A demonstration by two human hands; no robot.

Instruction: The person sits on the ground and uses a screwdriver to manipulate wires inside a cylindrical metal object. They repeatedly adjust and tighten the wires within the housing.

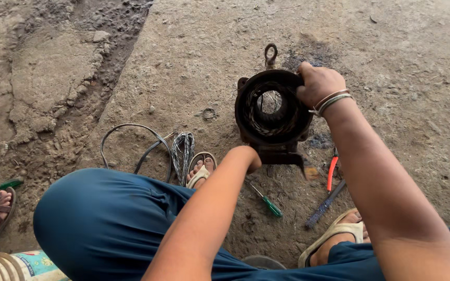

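The round metal motor case (273, 108) is gripped at its rim by the right hand (317, 83); the left hand (250, 156) is hidden beneath, grip unclear.

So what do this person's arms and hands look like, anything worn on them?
Both arms are bare, with no sleeves showing and no gloves. The right hand has a few thin, light-coloured bangles at the wrist. The left hand shows nothing worn.

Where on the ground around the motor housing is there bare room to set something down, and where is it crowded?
Bare ground lies right of the motor housing, past the right hand, and above its lifting ring. Crowded: below it, the green screwdriver and pliers lie between the feet; the cable and wire bundle fill the lower left.
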